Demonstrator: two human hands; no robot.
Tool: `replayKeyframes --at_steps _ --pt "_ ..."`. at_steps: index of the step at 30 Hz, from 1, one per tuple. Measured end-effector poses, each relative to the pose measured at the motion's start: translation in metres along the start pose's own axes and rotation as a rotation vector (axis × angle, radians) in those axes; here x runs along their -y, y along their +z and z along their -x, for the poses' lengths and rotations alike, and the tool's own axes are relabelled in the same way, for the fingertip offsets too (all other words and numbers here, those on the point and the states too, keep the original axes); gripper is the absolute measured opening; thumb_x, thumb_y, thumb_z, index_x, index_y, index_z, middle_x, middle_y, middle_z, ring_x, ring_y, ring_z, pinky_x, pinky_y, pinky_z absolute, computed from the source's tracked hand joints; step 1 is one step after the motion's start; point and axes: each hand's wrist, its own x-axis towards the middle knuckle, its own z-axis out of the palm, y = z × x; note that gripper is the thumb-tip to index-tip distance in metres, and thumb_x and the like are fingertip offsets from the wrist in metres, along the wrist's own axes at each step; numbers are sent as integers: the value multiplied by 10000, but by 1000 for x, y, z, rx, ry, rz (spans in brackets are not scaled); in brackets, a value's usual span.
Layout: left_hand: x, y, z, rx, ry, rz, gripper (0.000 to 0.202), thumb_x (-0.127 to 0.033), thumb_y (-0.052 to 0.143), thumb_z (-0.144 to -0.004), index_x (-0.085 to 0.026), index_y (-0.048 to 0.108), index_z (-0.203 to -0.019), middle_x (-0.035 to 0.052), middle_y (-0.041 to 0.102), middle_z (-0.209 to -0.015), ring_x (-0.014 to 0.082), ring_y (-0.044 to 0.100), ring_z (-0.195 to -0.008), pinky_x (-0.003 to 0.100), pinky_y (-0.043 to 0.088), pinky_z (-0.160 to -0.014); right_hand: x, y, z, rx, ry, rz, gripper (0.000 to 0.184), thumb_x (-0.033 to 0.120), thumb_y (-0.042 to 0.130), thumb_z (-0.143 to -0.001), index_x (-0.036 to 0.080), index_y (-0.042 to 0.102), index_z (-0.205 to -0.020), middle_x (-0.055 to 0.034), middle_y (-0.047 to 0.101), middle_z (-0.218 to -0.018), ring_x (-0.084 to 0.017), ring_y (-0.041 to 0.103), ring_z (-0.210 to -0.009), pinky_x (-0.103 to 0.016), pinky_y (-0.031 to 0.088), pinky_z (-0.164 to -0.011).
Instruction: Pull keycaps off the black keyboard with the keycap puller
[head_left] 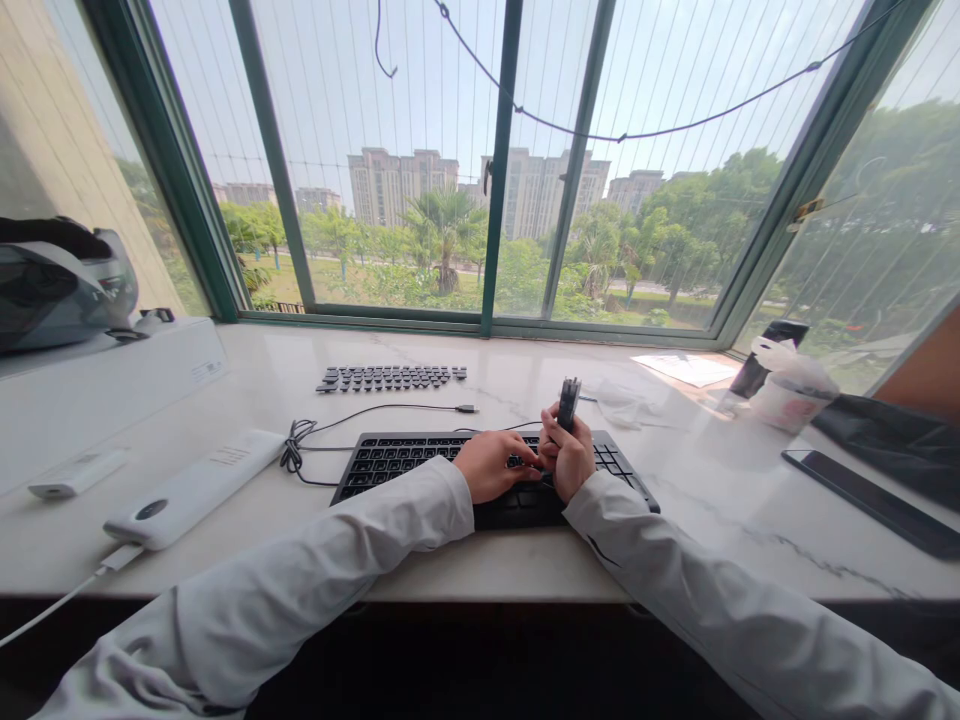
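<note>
A black keyboard (405,455) lies in front of me on the white counter. Its left side shows bare key sockets, many caps being off. My right hand (568,455) stands over the keyboard's right part, closed around a dark, narrow tool (570,398) whose upper end shows two short prongs; its exact kind is unclear. My left hand (495,465) reaches low over the middle of the keys, fingers bent together close to the right hand. What the left fingertips pinch, if anything, is hidden. Loose black keycaps (390,378) sit in rows behind the keyboard.
A coiled USB cable (296,445) lies left of the keyboard, beside a white power bank (191,490). At right are a phone (874,500), a white tub (793,398) with a plastic bag and a black cloth (896,445). Windows (491,200) close off the back.
</note>
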Motion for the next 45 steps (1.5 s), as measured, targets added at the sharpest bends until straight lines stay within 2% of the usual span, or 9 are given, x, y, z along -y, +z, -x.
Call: replayKeyframes --at_steps 10,15,20,24,26,30,34,37,45 --pt "2 0 -1 24 -21 -1 195 -379 689 -813 -260 777 -939 3 721 -1046 190 641 -927 269 457 -848 0 -1 9 89 -131 130 390 509 708 -751 198 474 -722 104 346 -438 -46 261 -371 -195 211 -352" --pt "2 -2 0 8 21 30 242 -405 709 -786 -232 766 -945 9 743 -969 182 648 -868 263 456 -785 5 0 6 82 -104 -74 383 447 727 -760 218 422 -723 118 284 -455 -43 194 -390 -182 152 -362" --pt "-2 -5 2 2 16 82 215 -363 723 -772 -212 742 -924 -7 746 -916 143 642 -764 236 454 -722 33 -8 -5 137 -149 -187 408 371 706 -792 220 344 -679 112 230 -481 -49 145 -413 -192 95 -380" --pt "-3 -6 3 -6 -21 93 231 -383 707 -786 -205 723 -933 -6 740 -904 128 612 -693 235 446 -672 55 -26 -21 307 -223 154 346 416 667 -827 207 428 -689 93 265 -514 -55 194 -434 -207 137 -401" --pt "-3 -8 3 -22 -55 94 274 -424 686 -800 -199 710 -954 0 735 -900 124 588 -642 243 440 -636 60 -37 -30 331 -342 428 328 439 625 -851 199 471 -691 72 327 -523 -70 269 -454 -223 216 -427" --pt "-2 -16 1 -81 -153 60 305 -440 617 -851 -178 694 -988 18 722 -853 122 554 -580 254 431 -602 56 -62 -44 379 -617 949 250 361 579 -865 187 519 -696 36 456 -559 -95 386 -512 -240 323 -526" --pt "0 -23 0 -86 -224 111 313 -419 546 -900 -172 678 -1041 28 721 -935 101 544 -536 248 432 -577 45 -81 -48 629 -661 1237 98 258 562 -779 195 617 -829 43 534 -538 -102 449 -483 -233 306 -542" --pt "-1 -25 1 -53 -287 195 348 -436 521 -910 -174 664 -1089 23 714 -899 88 532 -490 241 431 -551 42 -86 -48 748 -677 1346 247 230 549 -700 217 665 -917 35 589 -560 -110 472 -479 -240 274 -541" --pt "-17 -30 -1 97 -420 540 381 -449 472 -919 -135 635 -1060 67 693 -1002 25 414 -408 209 351 -455 40 -83 -42 696 -759 1323 156 247 565 -754 251 679 -862 41 611 -543 -108 477 -453 -246 255 -532"
